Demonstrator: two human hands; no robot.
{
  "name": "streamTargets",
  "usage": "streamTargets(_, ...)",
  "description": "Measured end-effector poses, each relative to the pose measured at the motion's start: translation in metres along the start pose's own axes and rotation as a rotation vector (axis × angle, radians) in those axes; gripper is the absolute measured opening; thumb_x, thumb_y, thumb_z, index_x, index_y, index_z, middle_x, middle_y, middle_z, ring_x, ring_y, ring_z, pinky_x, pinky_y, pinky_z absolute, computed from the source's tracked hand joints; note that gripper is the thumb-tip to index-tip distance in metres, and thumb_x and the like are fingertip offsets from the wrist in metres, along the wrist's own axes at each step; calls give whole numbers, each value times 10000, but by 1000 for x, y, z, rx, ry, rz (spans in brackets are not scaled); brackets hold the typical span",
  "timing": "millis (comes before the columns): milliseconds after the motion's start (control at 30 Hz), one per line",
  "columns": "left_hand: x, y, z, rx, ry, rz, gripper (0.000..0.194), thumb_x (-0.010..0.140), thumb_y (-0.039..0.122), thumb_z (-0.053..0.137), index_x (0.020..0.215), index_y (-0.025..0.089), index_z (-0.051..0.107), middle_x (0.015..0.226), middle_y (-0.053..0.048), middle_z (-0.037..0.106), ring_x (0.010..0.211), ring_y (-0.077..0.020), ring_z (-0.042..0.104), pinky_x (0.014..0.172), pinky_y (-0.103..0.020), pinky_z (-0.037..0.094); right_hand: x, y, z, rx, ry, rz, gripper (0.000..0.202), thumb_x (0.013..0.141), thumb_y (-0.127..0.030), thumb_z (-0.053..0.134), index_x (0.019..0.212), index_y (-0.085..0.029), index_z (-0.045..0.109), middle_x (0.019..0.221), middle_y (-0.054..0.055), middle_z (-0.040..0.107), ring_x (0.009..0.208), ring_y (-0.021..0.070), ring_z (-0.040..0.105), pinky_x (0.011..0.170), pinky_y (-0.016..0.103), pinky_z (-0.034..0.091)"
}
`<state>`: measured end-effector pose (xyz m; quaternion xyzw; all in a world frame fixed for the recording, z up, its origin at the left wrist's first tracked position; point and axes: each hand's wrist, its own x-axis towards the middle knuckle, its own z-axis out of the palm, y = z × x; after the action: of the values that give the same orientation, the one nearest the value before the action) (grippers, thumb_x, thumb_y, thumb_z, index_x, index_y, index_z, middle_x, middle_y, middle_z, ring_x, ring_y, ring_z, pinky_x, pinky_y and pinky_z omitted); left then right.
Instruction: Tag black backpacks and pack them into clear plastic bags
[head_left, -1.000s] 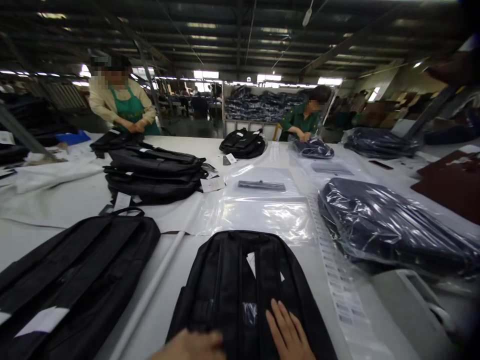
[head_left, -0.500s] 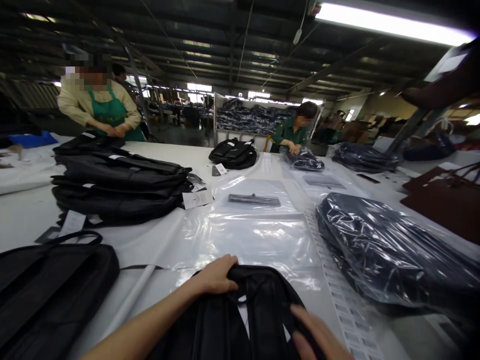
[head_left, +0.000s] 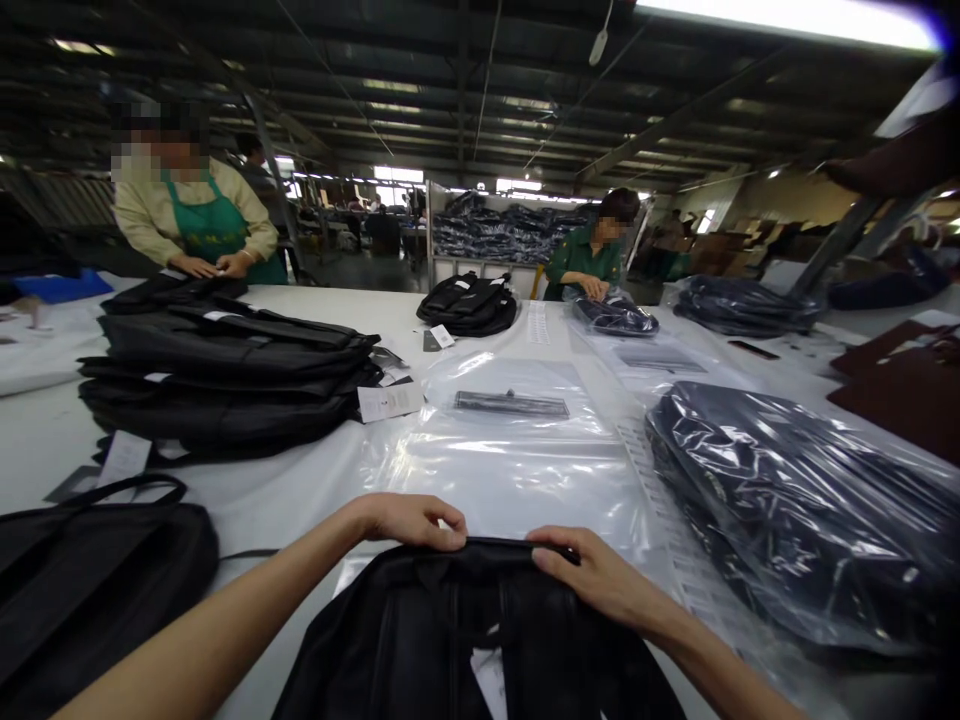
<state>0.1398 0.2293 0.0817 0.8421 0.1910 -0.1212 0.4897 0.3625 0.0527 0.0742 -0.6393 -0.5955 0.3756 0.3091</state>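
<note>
A black backpack [head_left: 420, 630] lies before me, its top edge away from me, with a white tag [head_left: 489, 682] between its straps. My left hand [head_left: 421, 520] pinches that top edge left of centre, fingers closed. On the right part of the same edge, my right hand [head_left: 581, 565] is closed, thumb on the near side and fingers over the far side. Just beyond both hands, clear plastic bags [head_left: 502, 470] lie flat on the white table [head_left: 285, 510].
A stack of black backpacks [head_left: 225, 380] stands at left, another black bag [head_left: 97, 590] nearer. Plastic-wrapped bags [head_left: 802, 500] are piled at right. Across the table, a person in a green apron [head_left: 210, 225] and a person in green [head_left: 596, 255] handle bags.
My right hand has moved from the backpack's right side up to its top edge. My left hand has shifted slightly left along that edge, and the view has turned a little.
</note>
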Motion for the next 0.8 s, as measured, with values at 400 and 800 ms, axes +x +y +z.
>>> streamTargets(400, -76, 58, 46, 196, 275, -33, 125, 880, 312, 447, 937, 298, 557, 921, 46, 608, 822, -163, 552, 713, -245, 375, -45, 12, 8, -336, 21, -349, 265, 833, -428, 530, 1080, -411, 623, 1002, -33, 713, 923, 211, 667, 920, 354, 497)
streamTargets(800, 9, -37, 61, 275, 500, -142, 252, 800, 386, 521, 922, 180, 601, 864, -43, 623, 816, -218, 561, 699, -289, 396, 13, 63, 41, -353, 230, 14, 229, 868, -388, 430, 848, -227, 593, 860, 30, 621, 843, 196, 570, 773, 316, 427)
